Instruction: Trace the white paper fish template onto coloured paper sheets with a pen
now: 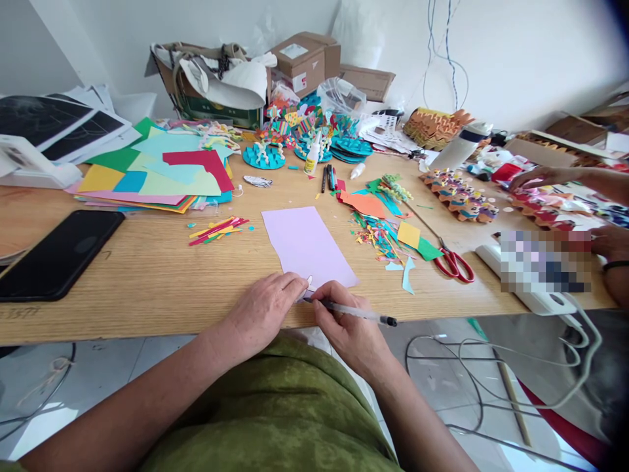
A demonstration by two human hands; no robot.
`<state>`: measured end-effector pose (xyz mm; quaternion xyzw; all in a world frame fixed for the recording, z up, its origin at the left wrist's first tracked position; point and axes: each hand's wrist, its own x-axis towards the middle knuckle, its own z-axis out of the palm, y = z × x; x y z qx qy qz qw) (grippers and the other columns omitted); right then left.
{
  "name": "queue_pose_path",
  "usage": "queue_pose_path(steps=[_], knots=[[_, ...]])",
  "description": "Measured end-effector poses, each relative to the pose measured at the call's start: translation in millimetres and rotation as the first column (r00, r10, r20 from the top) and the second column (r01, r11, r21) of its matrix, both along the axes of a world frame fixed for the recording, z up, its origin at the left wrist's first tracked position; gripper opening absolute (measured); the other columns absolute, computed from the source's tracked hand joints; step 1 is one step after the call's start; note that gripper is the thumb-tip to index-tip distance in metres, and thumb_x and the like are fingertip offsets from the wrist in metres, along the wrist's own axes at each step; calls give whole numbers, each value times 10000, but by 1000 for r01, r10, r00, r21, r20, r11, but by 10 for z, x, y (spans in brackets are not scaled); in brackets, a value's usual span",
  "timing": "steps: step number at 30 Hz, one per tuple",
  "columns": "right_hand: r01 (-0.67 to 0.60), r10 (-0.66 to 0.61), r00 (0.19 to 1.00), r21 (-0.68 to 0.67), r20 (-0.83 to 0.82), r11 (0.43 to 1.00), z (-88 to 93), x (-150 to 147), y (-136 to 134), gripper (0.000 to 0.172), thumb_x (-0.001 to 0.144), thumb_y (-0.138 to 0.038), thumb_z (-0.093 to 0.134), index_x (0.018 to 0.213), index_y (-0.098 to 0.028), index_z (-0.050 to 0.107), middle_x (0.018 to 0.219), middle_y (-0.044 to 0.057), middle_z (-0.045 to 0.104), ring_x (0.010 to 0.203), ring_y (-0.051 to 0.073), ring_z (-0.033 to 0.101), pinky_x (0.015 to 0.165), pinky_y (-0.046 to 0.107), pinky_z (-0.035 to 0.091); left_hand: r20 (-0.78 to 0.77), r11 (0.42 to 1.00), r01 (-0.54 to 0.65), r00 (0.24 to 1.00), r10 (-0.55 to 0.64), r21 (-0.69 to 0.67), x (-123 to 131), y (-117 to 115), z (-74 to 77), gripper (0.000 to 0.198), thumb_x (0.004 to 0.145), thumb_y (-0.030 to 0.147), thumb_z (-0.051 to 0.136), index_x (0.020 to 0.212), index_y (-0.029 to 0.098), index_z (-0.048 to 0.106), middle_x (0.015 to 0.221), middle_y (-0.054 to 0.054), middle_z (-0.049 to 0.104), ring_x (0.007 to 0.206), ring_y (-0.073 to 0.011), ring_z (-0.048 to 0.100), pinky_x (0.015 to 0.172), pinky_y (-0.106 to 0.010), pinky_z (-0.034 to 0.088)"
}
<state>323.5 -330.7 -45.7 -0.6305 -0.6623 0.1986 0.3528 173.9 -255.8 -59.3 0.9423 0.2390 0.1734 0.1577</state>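
A lilac sheet of paper (307,239) lies on the table in front of me, its near end at the table's front edge. My right hand (346,321) is closed round a pen (356,311) with a clear barrel and black end cap, its tip down at the sheet's near edge. Fingers together, my left hand (268,305) presses a small white paper piece (309,280) onto the lilac sheet beside the pen tip. My fingers hide most of that piece.
Left are stacked coloured papers (171,170) and a black phone (59,255). Paper strips (219,231) lie nearer. To the right are paper scraps (378,233), red-handled scissors (455,262) and a power strip (521,278). A glue bottle (313,155) stands behind. Another person's hands (538,177) work at far right.
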Motion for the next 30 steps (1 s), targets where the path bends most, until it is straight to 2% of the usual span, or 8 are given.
queue_pose_path(steps=[12, 21, 30], knots=[[65, -65, 997, 7, -31, 998, -25, 4, 30, 87, 795, -177, 440, 748, -182, 512, 573, -30, 508, 502, 103, 431, 494, 218, 319, -3, 1000, -7, 1000, 7, 5, 3, 3, -3, 208, 865, 88, 430, 1055, 155, 480, 1021, -43, 574, 933, -178, 535, 821, -327, 452], [45, -46, 999, 18, 23, 999, 7, -14, 4, 77, 785, -178, 440, 742, -183, 503, 561, -31, 512, 504, 106, 443, 503, 214, 330, -2, 1000, -11, 1000, 11, -6, 3, 0, 3, 188, 880, 116, 407, 1042, 167, 489, 1001, -42, 581, 921, -171, 540, 809, -319, 454], [11, -10, 1000, 10, -10, 1000, -4, -50, -4, 80, 782, -161, 435, 747, -179, 505, 567, -32, 505, 511, 102, 442, 514, 213, 340, -12, 1000, -13, 1000, 12, -13, -4, -2, 12, 164, 883, 127, 423, 1028, 163, 491, 1001, -40, 575, 914, -173, 535, 809, -317, 449]])
